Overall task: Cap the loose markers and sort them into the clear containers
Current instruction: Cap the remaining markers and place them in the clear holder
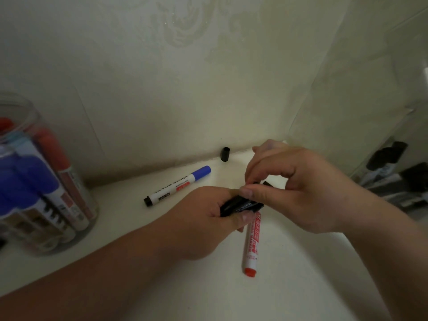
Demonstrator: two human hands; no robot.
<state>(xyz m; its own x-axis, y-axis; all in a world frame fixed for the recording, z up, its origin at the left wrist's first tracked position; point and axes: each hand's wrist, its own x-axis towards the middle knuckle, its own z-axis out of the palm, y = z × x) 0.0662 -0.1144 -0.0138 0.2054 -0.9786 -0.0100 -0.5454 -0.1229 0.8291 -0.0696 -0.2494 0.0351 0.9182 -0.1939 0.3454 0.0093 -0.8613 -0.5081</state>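
Over the middle of a white surface [301,288], the left hand [214,213] grips a black marker [240,205] while the right hand [301,188] pinches its far end. A red marker [252,245] lies partly hidden beneath them. Near the back edge lie a blue-capped marker [178,186] and a loose black cap [225,154]. A clear container [91,200] stands at the left edge and a second container [398,130] at the right.
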